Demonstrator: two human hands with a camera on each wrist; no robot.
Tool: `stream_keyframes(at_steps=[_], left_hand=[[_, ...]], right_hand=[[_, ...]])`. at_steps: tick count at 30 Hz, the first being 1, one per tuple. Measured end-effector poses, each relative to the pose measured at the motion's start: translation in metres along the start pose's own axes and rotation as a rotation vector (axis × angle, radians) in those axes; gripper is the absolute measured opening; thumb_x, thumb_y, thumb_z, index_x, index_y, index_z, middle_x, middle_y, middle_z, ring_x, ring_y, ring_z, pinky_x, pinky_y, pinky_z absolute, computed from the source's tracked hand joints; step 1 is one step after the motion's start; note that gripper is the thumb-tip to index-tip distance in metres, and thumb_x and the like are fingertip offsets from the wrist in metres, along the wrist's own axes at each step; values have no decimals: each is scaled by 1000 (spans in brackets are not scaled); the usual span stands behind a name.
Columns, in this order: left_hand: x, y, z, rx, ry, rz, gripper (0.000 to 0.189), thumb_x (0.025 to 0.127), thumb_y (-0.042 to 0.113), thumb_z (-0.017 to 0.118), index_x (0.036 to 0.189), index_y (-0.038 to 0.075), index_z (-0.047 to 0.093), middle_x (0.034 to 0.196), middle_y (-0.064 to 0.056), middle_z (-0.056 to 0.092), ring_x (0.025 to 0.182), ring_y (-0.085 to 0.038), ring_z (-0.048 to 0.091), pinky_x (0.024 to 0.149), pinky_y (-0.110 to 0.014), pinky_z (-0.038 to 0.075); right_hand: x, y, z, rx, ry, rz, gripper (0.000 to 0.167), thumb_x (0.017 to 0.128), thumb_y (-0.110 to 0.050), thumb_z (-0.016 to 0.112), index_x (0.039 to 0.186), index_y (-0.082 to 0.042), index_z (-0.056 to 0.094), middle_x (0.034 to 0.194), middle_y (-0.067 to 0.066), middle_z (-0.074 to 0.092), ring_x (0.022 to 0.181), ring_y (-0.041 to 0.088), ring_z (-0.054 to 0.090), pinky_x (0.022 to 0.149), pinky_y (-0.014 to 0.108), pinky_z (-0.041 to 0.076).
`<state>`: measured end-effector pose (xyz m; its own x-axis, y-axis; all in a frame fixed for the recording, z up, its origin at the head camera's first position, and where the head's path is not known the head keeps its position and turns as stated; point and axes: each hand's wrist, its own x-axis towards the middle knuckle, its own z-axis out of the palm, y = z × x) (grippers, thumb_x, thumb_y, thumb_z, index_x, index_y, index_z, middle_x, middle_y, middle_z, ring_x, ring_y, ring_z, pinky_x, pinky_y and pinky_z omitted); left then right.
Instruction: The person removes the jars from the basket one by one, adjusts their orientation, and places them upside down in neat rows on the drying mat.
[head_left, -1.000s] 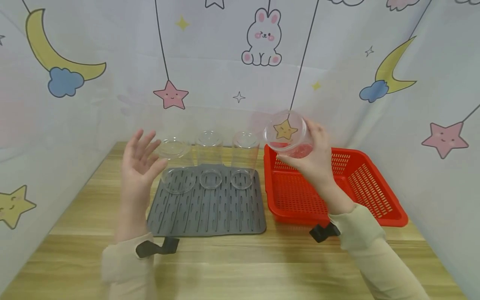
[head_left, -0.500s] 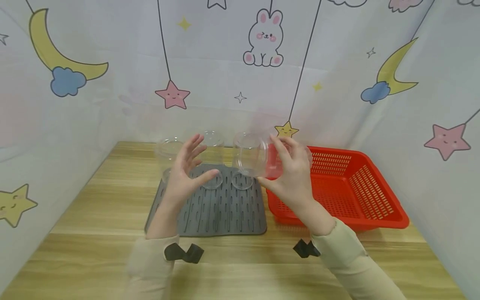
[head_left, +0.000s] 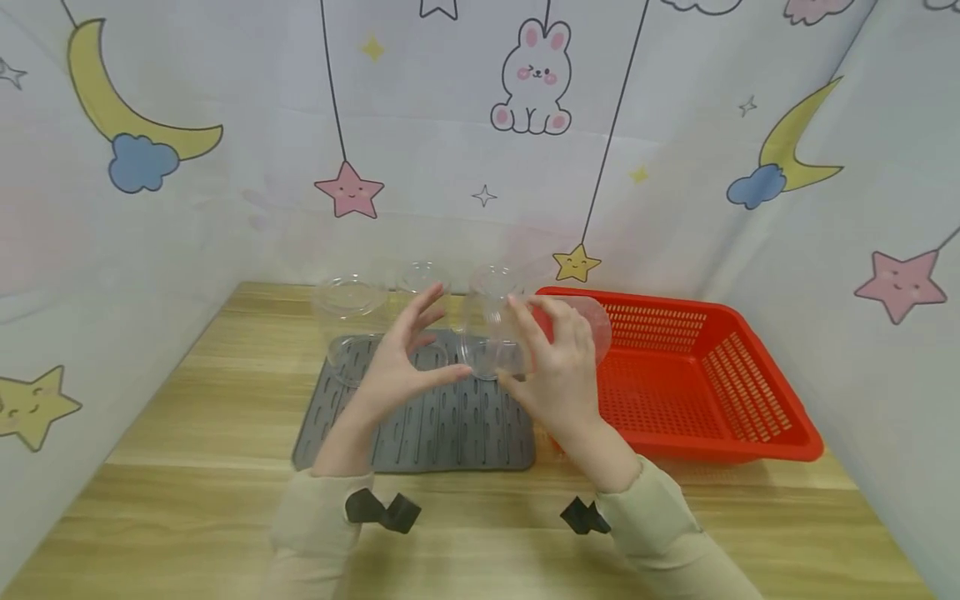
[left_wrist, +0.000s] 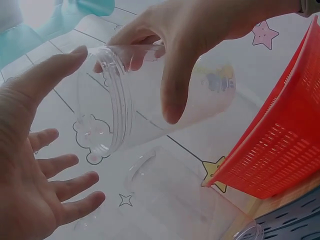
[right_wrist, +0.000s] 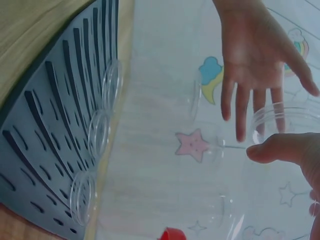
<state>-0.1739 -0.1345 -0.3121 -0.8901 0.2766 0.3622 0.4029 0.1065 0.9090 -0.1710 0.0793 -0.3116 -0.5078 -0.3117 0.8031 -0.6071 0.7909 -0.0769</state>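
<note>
A clear plastic jar point(left_wrist: 145, 120) lies on its side in the air, its ridged mouth toward the left hand. My right hand point(head_left: 558, 375) grips it round the body, thumb on one side and fingers on the other. My left hand point(head_left: 397, 367) is spread beside the mouth, fingers extended; in the left wrist view its thumb tip overlaps the rim. Behind the hands, a wide clear jar point(head_left: 348, 296) and two narrower clear jars, a middle jar point(head_left: 423, 279) and a right jar point(head_left: 495, 279), stand on a grey drying mat point(head_left: 420, 442), partly hidden by the hands.
To the right of the mat stands a red plastic basket point(head_left: 750, 375) with slotted walls, close to the right forearm. A wooden table point(head_left: 465, 533) lies under everything. A white patterned curtain point(head_left: 450, 108) hangs behind and at both sides.
The right hand has brought the jar left and down from above the basket, turning its mouth leftward. The left hand has moved right, toward the jar's mouth.
</note>
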Motion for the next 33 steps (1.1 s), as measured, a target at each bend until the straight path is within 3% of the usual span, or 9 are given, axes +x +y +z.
stream_keyframes(at_steps=[4,10,15,24,29,33], left_hand=[[1,-1,7,7,-49,-4,100,75,12,84,155,21,25,161,0,27,144,-27,34,114,-52,35],[0,-2,12,17,-57,-3,98,75,7,84,154,18,28,158,-10,32,139,-30,40,107,-53,42],[0,-3,13,19,-55,-20,93,75,6,83,152,15,32,156,-8,36,137,-33,42,104,-53,45],[1,-5,16,35,-47,-82,81,76,7,82,145,12,40,150,-7,42,135,-35,44,102,-52,48],[0,-8,13,35,-47,-88,81,78,9,81,146,12,39,151,-6,40,136,-33,42,102,-54,47],[-1,-9,8,-3,-42,-71,81,79,7,79,147,9,36,153,-8,37,138,-33,41,103,-55,46]], right_hand=[[-5,-4,4,-33,1,-45,96,54,-17,96,138,-14,48,129,16,49,121,34,47,102,55,42],[-8,-8,8,-63,21,-72,91,56,-16,95,136,-15,52,129,15,49,122,33,46,103,57,41],[-10,-11,10,-84,21,-71,88,55,-19,96,133,-14,55,130,14,50,122,34,47,104,56,41],[-13,-10,10,-83,-68,-58,91,57,-24,96,136,-13,53,132,15,49,124,34,45,106,57,39],[-12,-5,5,8,-114,-99,102,51,-26,98,139,-13,48,137,15,46,128,33,42,109,54,37],[-8,1,-3,148,-65,-132,104,50,-28,99,138,-10,48,137,16,47,128,34,43,110,52,36]])
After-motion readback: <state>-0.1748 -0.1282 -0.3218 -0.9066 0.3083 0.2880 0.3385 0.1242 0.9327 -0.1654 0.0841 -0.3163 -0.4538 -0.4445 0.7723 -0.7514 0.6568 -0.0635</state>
